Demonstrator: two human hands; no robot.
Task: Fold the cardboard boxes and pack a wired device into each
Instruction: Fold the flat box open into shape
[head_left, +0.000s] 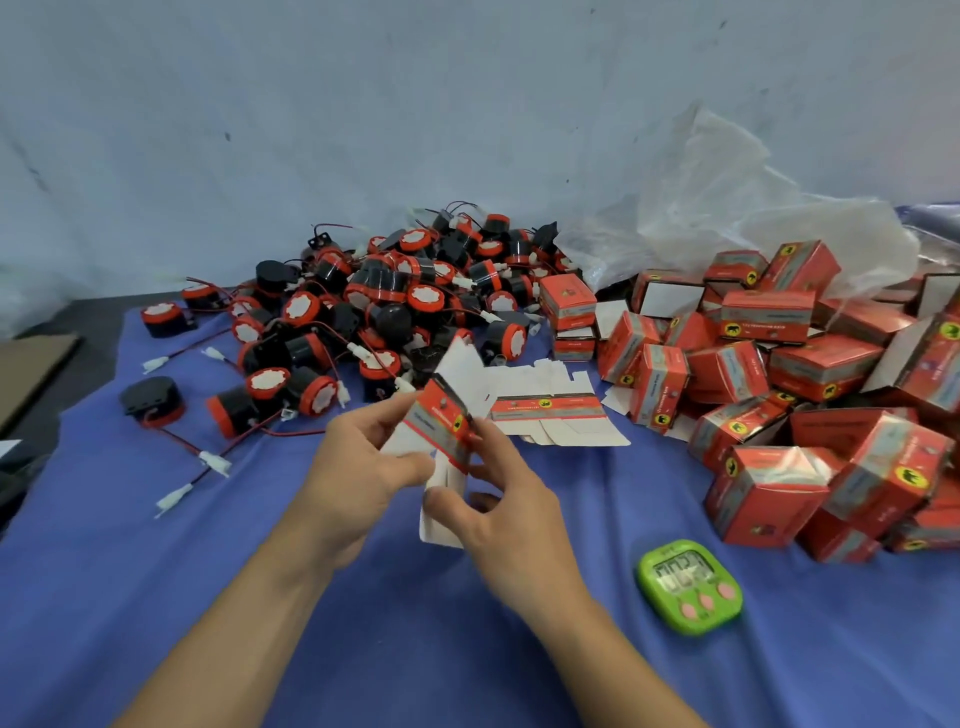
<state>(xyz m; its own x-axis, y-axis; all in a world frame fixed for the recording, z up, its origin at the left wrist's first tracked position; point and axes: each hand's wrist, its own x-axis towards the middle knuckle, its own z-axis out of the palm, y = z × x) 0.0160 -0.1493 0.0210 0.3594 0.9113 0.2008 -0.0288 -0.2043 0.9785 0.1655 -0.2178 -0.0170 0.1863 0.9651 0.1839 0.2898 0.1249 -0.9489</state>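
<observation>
While your left hand (358, 467) and right hand (504, 504) both pinch the flat box (441, 423) above the table (415, 649), you're mid-fold — next, square it open and close one end.

Even soft light, wide-angle edge distortion, slight blur.

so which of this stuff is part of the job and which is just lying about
Job: unfolded box in left hand and right hand, flat blanks, wired devices, folded boxes.
Lying about: green timer, plastic bag, cardboard sheet.
</observation>
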